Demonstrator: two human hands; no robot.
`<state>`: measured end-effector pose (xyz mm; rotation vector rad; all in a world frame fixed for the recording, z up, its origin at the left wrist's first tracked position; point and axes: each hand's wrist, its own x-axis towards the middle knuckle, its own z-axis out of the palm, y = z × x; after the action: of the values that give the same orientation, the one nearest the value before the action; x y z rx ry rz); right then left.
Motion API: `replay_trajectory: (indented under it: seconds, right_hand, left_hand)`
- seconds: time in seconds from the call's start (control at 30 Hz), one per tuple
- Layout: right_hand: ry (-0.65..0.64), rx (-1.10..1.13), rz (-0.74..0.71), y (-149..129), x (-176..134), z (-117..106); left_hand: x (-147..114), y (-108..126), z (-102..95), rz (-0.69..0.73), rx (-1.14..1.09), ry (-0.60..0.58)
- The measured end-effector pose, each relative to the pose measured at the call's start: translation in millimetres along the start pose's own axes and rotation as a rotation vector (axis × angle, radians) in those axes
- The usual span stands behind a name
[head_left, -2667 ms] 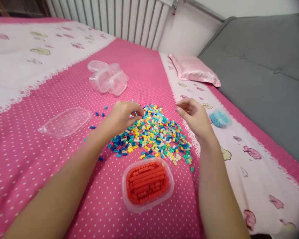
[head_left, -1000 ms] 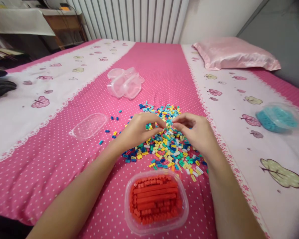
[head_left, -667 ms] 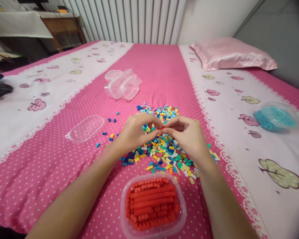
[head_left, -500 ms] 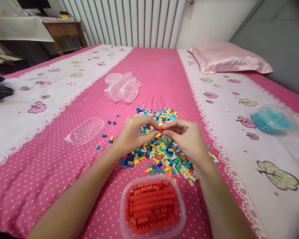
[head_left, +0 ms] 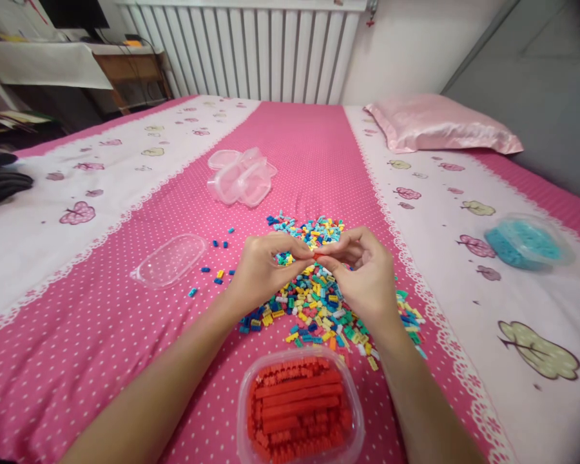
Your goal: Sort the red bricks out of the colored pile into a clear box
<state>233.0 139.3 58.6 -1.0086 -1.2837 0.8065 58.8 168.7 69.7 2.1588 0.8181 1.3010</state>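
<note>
My left hand and my right hand meet above a loose pile of small coloured building bricks. Between the fingertips of both hands is a small red building brick; whether it is one piece or two pressed together I cannot tell. Each hand pinches it with thumb and forefinger. Just in front of me stands a clear plastic tub, filled with red bricks, some joined into long bars.
A clear lid lies left of the pile, near several stray bricks. Farther back are stacked clear containers. A tub of light-blue bricks sits at the right, a pink pillow behind it. Black gloves lie at the left edge.
The view has tilted up slightly, so the scene sits lower. Both hands stay together on the red brick, and the right hand's fingers have shifted and arched a little more.
</note>
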Motion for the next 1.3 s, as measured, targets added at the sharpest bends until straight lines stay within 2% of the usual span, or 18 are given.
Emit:
replay_trajectory:
  seconds: [0.17, 0.43, 0.73, 1.03, 1.3]
  right_hand:
    - [0.001, 0.040, -0.008, 1.5, 0.6, 1.0]
    - [-0.020, 0.030, -0.040, -0.3, 0.7, -0.9]
    - [-0.001, 0.036, -0.072, -6.3, -2.5, 1.6]
    - [-0.065, 0.089, -0.096, -5.6, -3.0, 1.7]
    - [-0.150, 0.110, -0.123, -4.9, -5.5, 2.5]
  left_hand:
    - [2.2, 3.4, -3.3, 0.035, 0.115, 0.044]
    - [2.5, 2.4, -7.4, 0.188, 0.258, -0.007]
    - [0.5, 1.2, -5.9, 0.192, 0.193, -0.009]
    - [3.1, -1.3, -7.5, 0.400, 0.279, 0.032]
    - [4.6, -1.5, -8.3, 0.428, 0.335, 0.026]
